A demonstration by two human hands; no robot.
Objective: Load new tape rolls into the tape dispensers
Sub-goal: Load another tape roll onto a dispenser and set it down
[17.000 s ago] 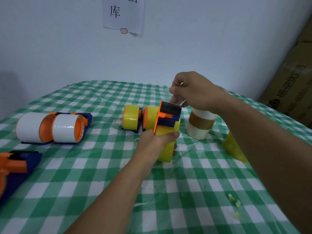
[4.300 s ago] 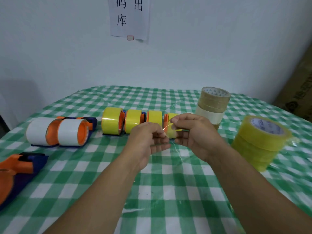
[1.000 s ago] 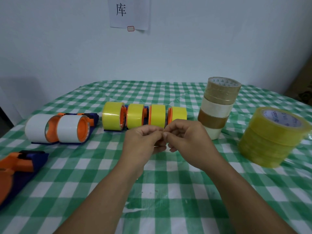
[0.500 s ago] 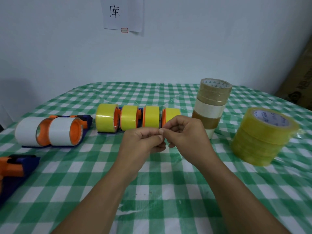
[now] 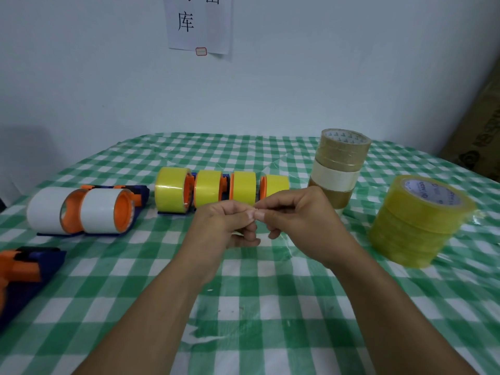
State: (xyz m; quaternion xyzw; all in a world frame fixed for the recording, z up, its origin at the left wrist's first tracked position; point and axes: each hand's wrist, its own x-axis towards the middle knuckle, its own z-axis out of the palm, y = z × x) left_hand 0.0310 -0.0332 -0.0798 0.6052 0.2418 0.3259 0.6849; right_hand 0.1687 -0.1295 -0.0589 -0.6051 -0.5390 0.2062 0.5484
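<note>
Just in front of the yellow dispensers [image 5: 221,189], the left hand [image 5: 224,226] and right hand [image 5: 300,220] pinch what may be a clear tape scrap [image 5: 255,211], having drawn back from the rightmost one; all four look loaded, spare rolls [image 5: 419,220] waiting at right.

The counter cloth [image 5: 257,293] looks smooth and glossy. The left grip [image 5: 227,226] and right grip [image 5: 300,220] pinch a clear film sliver [image 5: 255,211]; beyond them, shiny yellow tape rolls [image 5: 207,188] sit on orange plastic hubs [image 5: 190,186].

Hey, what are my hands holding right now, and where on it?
The left hand and right hand pinch a tiny pale scrap between their fingertips, perhaps clear tape; which part cannot be told.
</note>
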